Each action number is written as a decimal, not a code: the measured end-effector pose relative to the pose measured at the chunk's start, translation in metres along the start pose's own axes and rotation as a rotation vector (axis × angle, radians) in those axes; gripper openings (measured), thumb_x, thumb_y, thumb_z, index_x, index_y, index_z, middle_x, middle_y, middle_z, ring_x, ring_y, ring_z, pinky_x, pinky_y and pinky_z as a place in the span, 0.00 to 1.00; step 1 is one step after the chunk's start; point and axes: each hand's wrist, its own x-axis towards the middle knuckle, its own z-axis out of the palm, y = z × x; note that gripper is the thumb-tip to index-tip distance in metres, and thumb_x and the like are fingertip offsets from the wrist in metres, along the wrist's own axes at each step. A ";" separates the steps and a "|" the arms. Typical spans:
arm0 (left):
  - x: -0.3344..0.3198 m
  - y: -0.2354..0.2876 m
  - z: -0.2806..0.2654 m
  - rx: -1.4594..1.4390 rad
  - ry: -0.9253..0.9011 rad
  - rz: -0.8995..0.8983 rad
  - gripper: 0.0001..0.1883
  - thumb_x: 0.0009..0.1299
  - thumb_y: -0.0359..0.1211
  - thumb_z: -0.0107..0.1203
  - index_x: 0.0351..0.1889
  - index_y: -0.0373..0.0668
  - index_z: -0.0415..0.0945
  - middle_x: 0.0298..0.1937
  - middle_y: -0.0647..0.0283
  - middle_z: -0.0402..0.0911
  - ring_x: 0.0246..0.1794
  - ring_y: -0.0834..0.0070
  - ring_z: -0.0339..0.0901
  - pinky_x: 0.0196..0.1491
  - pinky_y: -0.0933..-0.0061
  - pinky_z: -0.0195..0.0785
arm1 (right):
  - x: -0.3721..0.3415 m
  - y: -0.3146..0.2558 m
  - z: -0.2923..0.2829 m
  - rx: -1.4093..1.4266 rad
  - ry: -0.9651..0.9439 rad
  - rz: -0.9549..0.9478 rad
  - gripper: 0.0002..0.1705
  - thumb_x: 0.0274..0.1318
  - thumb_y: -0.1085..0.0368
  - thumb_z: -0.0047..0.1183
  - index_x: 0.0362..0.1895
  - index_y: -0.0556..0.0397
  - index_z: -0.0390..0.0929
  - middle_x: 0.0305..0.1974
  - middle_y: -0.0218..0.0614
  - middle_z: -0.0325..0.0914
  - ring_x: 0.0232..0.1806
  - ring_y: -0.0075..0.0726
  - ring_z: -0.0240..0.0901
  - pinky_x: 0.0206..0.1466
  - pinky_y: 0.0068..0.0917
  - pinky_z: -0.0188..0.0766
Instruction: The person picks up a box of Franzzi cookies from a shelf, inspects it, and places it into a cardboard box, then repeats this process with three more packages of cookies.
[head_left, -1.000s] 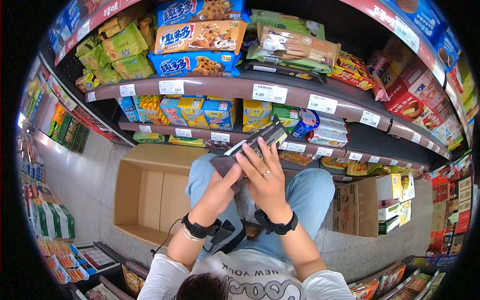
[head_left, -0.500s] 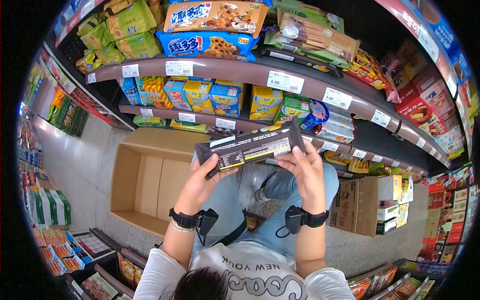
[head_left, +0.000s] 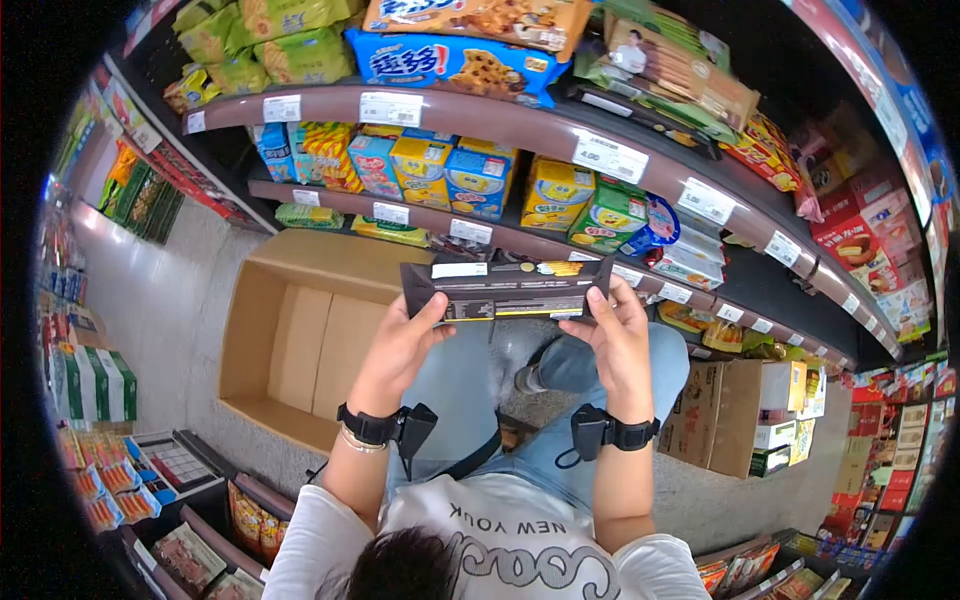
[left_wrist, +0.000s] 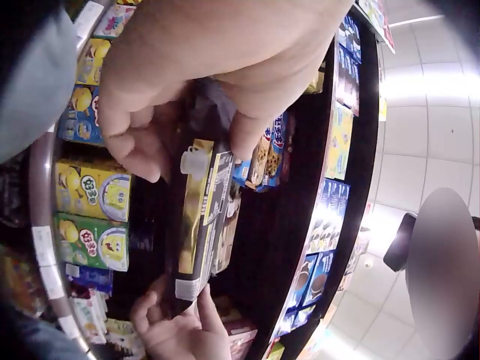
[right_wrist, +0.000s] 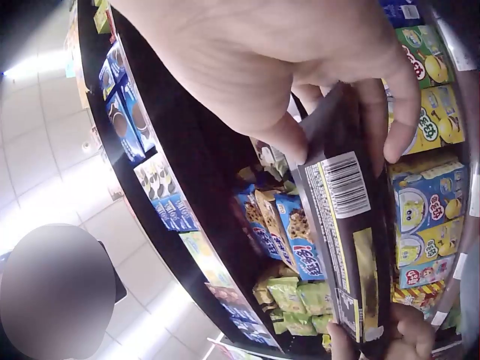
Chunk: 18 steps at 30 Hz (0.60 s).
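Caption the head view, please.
Left hand and right hand hold a long black plastic packet before brown-edged snack shelves.

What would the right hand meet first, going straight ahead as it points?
The right hand, with its black packet, would probably meet the shelf edge under the green box; depth is unclear.

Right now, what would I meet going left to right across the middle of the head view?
Green crate, open cardboard box, left hand, black package between the hands, right hand, cardboard box with packaged goods.
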 end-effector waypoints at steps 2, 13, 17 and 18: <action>-0.002 -0.001 -0.010 0.018 0.029 -0.002 0.16 0.69 0.37 0.55 0.52 0.42 0.69 0.48 0.65 0.76 0.46 0.78 0.72 0.46 0.68 0.70 | 0.001 0.002 0.007 -0.020 -0.015 0.011 0.13 0.61 0.67 0.49 0.50 0.54 0.68 0.44 0.33 0.74 0.44 0.28 0.74 0.42 0.31 0.79; -0.028 0.015 -0.025 -0.070 0.215 0.286 0.20 0.66 0.31 0.57 0.53 0.33 0.67 0.49 0.57 0.75 0.49 0.67 0.75 0.53 0.59 0.71 | 0.019 0.059 0.076 -0.446 -0.059 -0.138 0.53 0.53 0.59 0.60 0.70 0.59 0.36 0.64 0.50 0.55 0.66 0.45 0.53 0.64 0.38 0.57; -0.040 0.022 -0.028 0.166 0.428 0.386 0.20 0.63 0.24 0.59 0.53 0.32 0.70 0.48 0.57 0.76 0.47 0.71 0.76 0.52 0.68 0.71 | 0.013 0.071 0.111 -0.656 -0.337 -0.356 0.55 0.46 0.54 0.64 0.69 0.62 0.43 0.70 0.58 0.42 0.73 0.50 0.37 0.72 0.37 0.38; -0.042 0.022 -0.030 0.302 0.487 0.378 0.20 0.62 0.23 0.59 0.53 0.31 0.71 0.48 0.57 0.77 0.47 0.72 0.76 0.51 0.70 0.71 | 0.009 0.072 0.122 -0.570 -0.425 -0.310 0.56 0.45 0.54 0.65 0.69 0.62 0.44 0.70 0.57 0.42 0.73 0.50 0.37 0.72 0.38 0.39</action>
